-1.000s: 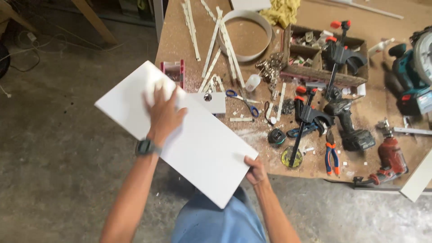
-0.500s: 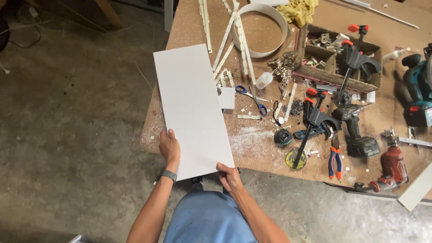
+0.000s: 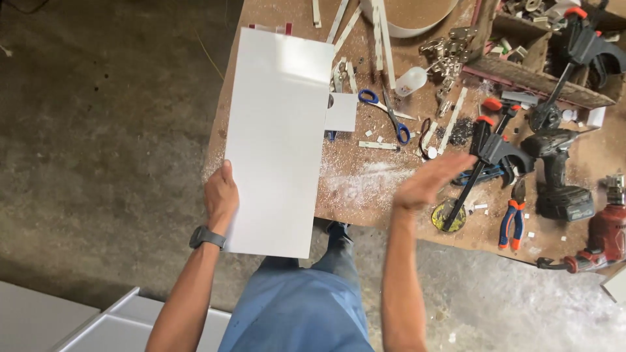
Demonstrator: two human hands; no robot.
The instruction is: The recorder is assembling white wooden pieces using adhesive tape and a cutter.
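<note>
One white board (image 3: 277, 140) at bench (image 3: 365, 189) left edge | L hand (image 3: 222, 195) grips it | R hand (image 3: 430, 179) open, flat, over sawdust nr front edge

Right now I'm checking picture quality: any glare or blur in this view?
Head view: glare washes the far end of the white panel; the right hand is motion-blurred above the workbench; the left hand gripping the panel's edge is sharp, as are the scissors.

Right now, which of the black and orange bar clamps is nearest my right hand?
The bar clamp beside the right hand, bar slanting toward the bench edge; the other clamp lies far back.
</note>
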